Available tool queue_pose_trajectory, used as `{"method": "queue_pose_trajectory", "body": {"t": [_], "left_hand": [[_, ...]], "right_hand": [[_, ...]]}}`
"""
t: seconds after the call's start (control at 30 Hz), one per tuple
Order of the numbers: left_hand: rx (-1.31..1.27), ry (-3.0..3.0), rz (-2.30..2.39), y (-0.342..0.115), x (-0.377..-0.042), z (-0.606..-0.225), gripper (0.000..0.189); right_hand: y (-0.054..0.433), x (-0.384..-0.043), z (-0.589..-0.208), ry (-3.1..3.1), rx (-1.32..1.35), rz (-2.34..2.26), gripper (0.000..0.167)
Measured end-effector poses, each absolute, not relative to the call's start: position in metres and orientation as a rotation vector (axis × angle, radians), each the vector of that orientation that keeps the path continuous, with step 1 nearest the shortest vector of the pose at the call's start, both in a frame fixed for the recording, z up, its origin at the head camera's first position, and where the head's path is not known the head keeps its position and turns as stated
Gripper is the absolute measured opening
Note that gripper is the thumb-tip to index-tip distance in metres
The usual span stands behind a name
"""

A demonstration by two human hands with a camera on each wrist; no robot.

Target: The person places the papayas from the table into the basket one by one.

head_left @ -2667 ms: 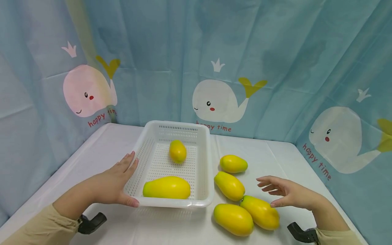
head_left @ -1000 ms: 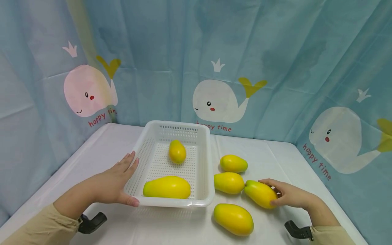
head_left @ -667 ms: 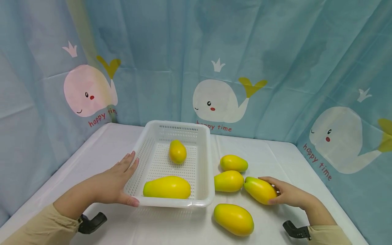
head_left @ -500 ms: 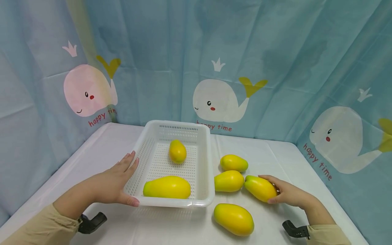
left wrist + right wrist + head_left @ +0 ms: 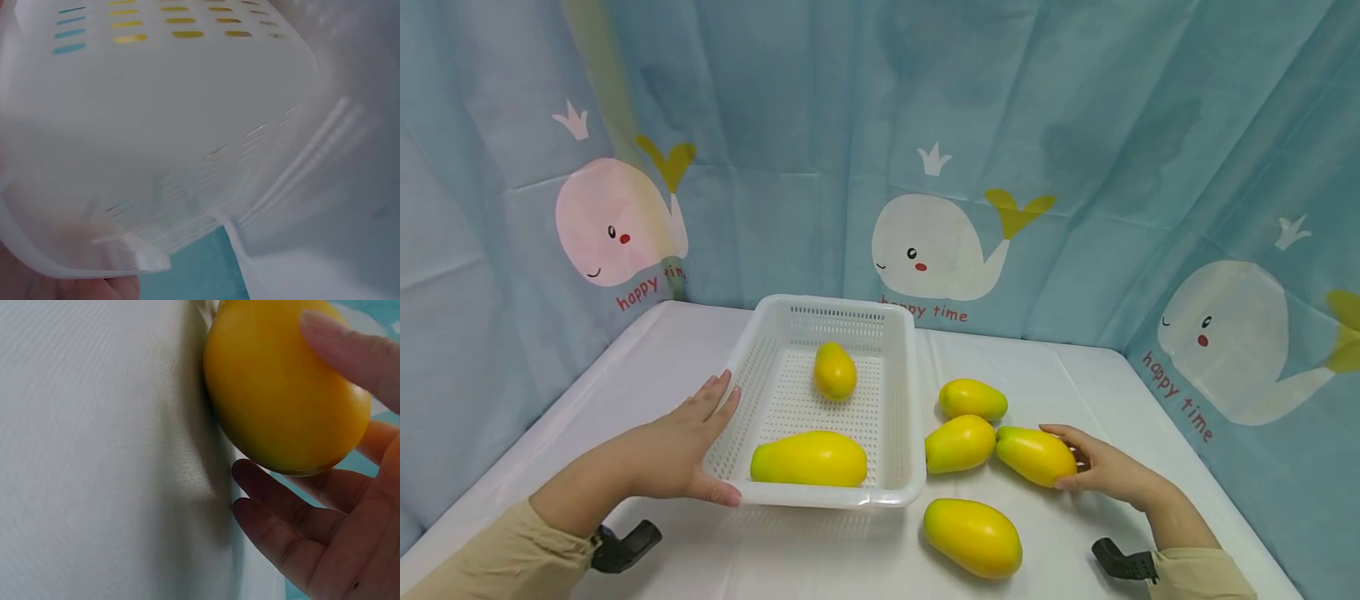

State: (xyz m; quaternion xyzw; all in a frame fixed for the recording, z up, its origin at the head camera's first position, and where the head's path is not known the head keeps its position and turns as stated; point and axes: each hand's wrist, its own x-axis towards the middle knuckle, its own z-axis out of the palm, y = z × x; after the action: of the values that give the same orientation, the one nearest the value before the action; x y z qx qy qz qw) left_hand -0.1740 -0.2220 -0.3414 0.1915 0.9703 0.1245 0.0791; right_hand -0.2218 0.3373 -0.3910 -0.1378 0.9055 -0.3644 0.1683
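My left hand [image 5: 677, 450] lies with straight fingers along the left side of a white perforated plastic basket [image 5: 917, 400]; its thumb is by the front left corner. In the left wrist view, fingertips show at the rim of the basket wall [image 5: 156, 87]. My right hand [image 5: 1101, 467] holds the right end of a yellow papaya [image 5: 1033, 455] with a greenish tip. In the right wrist view, the thumb lies on top of this papaya [image 5: 281, 381] and fingers are beneath and beside it. The papaya's other tip meets a second papaya [image 5: 961, 444] beside the basket.
Inside the basket are a small papaya [image 5: 835, 372] at the back and a larger papaya [image 5: 808, 458] at the front. Another papaya [image 5: 973, 400] lies behind the pair, and one papaya [image 5: 972, 537] nearer the front. A whale-print curtain [image 5: 775, 167] encloses the white-covered table [image 5: 820, 554].
My right hand has come onto the papaya and shifted it away from me. The papaya beside the basket has turned and its end moved. My left hand and the basket have stayed put.
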Motion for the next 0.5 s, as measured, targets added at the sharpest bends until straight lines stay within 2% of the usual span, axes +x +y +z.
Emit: {"method": "queue_pose_trajectory", "body": {"t": [0.5], "left_hand": [[0.551, 2.904, 0.375, -0.2219, -0.1733, -0.3399, 0.134]], "right_hand": [[0.3405, -0.2270, -0.4014, 2.594, -0.477, -1.082, 0.061]]}}
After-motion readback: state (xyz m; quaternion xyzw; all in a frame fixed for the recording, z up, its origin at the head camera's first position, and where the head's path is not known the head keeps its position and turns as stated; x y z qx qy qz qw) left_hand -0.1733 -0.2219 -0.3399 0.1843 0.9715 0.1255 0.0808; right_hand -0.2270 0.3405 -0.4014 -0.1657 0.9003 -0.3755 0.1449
